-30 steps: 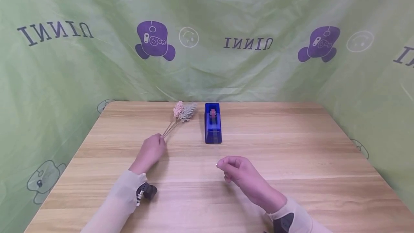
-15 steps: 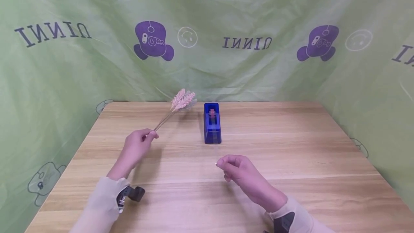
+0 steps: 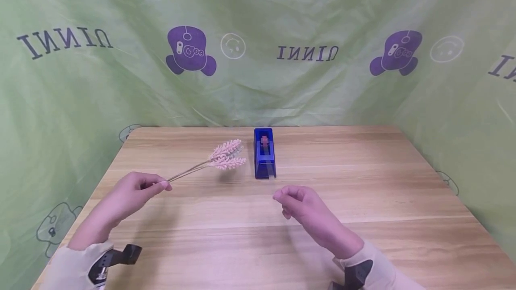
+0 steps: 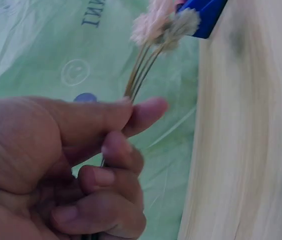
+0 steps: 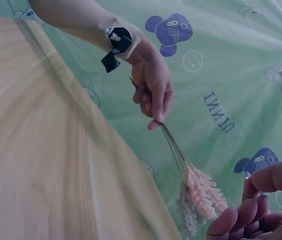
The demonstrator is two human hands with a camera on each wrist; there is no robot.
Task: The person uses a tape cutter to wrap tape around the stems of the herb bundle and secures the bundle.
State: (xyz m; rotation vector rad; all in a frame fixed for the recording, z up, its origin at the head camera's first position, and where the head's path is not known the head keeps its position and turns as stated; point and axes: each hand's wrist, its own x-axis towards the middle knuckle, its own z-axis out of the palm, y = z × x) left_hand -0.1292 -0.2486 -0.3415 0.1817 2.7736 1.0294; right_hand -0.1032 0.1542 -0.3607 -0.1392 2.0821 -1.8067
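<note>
In the head view my left hand (image 3: 141,191) pinches the thin stems of a small bunch of dried-looking flowers (image 3: 226,155), raised over the table. Pink heads lie beside a greyish one (image 4: 181,27), and the heads point right toward a blue tape dispenser (image 3: 264,155). The thumb and forefinger hold the stems (image 4: 140,75), the other fingers curled below. My right hand (image 3: 310,211) is in front of the dispenser, thumb and forefinger together on the end of clear tape (image 5: 246,175). A faint see-through strip (image 3: 271,177) hangs at the dispenser's front.
The dispenser, with its reddish tape core (image 3: 264,140), stands near the back of the wooden table (image 3: 363,178). A green printed cloth (image 3: 258,88) hangs behind and at both sides. Each wrist wears a black camera mount (image 3: 131,254).
My left hand has lifted the flowers and drawn them left and toward me, turning their heads rightward. My right hand has shifted only slightly to the right.
</note>
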